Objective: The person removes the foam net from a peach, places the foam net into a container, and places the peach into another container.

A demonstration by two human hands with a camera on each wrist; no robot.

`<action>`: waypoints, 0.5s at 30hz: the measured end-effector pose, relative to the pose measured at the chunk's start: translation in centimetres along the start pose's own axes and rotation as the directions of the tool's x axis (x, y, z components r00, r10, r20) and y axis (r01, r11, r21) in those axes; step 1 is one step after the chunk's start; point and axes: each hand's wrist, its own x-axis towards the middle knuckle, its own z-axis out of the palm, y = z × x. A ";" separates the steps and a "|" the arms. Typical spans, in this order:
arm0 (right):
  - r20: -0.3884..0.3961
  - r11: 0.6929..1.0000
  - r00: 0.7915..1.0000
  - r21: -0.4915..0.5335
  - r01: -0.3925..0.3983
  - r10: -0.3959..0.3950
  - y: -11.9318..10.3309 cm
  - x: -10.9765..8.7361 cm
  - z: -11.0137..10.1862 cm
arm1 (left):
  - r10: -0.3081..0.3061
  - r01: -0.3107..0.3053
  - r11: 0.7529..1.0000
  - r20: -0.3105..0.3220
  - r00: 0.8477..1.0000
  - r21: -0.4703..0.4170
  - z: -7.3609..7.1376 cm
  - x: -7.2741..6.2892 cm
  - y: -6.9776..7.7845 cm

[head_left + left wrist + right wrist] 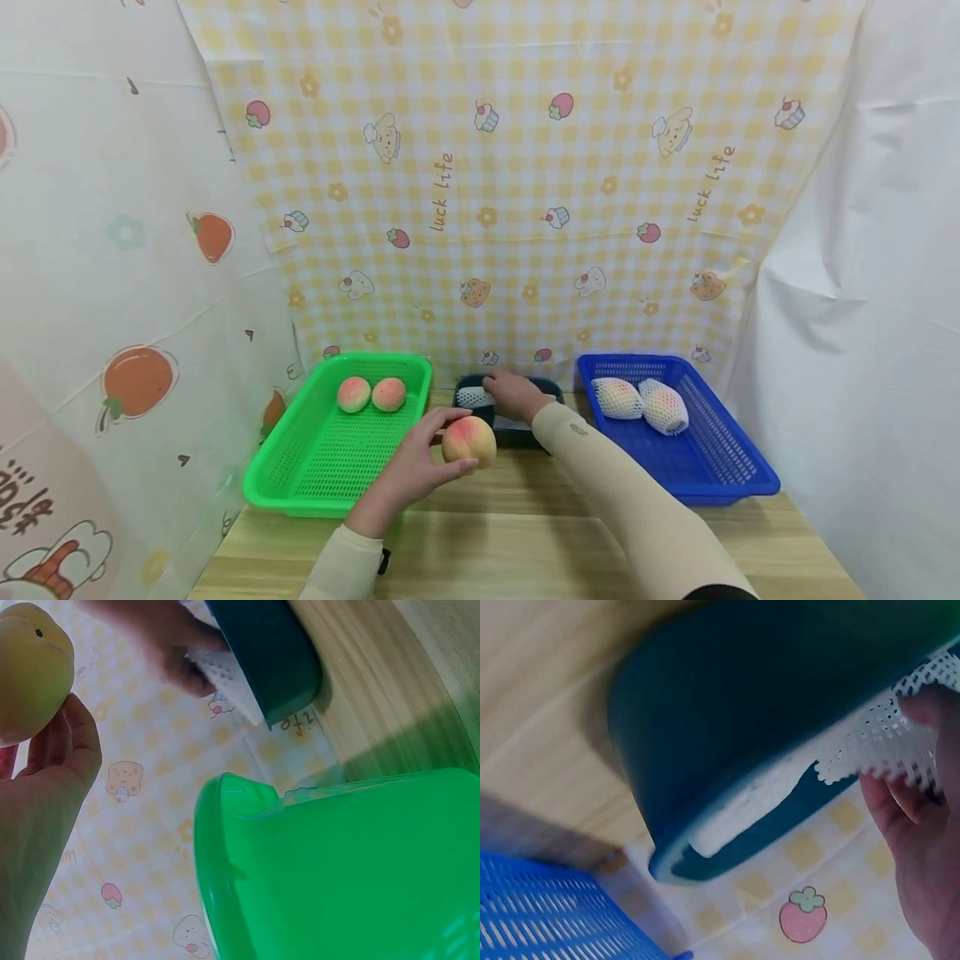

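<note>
My left hand (pixel 412 468) holds a yellow-pink peach (pixel 469 442) above the table, thumb and fingers around its side. In the left wrist view the same peach (pixel 34 671) shows a small dark stem pit. Over at the dark teal bin (pixel 517 437), my right hand (pixel 517 395) reaches in from above. Its thumb and fingers pinch a white foam fruit net (pixel 885 742) at the bin's rim, as the right wrist view shows. Another white foam piece (pixel 742 814) lies inside the bin.
On the left, a green basket (pixel 258 495) holds two bare peaches (pixel 389 394). To the right, a blue basket (pixel 738 462) holds two peaches in foam nets (pixel 618 398). A checked cloth (pixel 517 175) hangs behind the wooden table (pixel 480 542).
</note>
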 end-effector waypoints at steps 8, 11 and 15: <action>0.128 0.975 0.991 0.209 -0.071 0.045 -0.5 -1.1 0.7 | -0.008 0.008 1.000 0.005 1.000 -0.004 -0.1 -0.1 0.0; 0.127 0.982 0.991 0.178 -0.066 0.044 -0.1 -0.9 1.7 | -0.007 0.007 1.000 0.009 1.000 -0.004 -0.1 -0.1 -0.1; 0.121 0.992 0.992 0.115 -0.041 0.027 -0.1 -0.5 2.1 | -0.006 0.006 1.000 0.008 1.000 -0.004 -0.1 0.0 -0.1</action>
